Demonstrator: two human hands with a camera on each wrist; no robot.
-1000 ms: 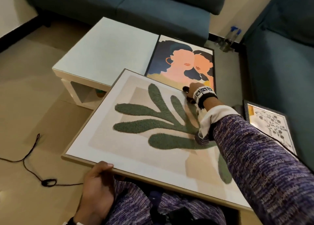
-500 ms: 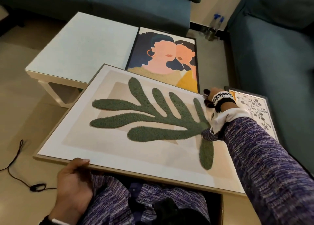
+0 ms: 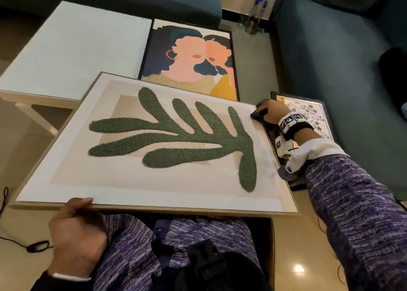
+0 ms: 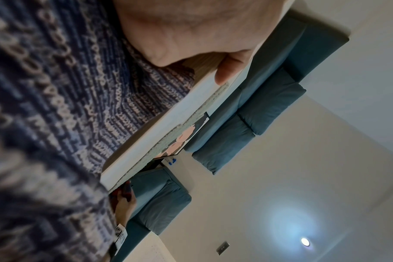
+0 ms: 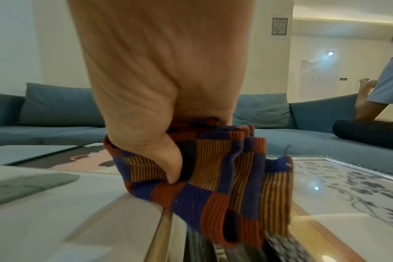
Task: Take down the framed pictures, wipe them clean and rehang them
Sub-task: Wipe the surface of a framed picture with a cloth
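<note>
1. Right hand (image 3: 272, 114), fist closed on the checked cloth (image 5: 215, 180), has swept from the leaf picture's (image 3: 154, 141) top-centre edge to its corner — centre-right of frame.
2. Left hand (image 3: 76, 235) still clamps the lower-left edge; top edge looks wiped — right side probably next.

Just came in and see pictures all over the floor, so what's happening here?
A seated person is cleaning framed pictures. The left hand grips the near edge of the big leaf picture lying across their lap. The right hand holds a bunched checked cloth at its far right corner. The portrait picture and the floral picture lie on the floor beyond.
</note>
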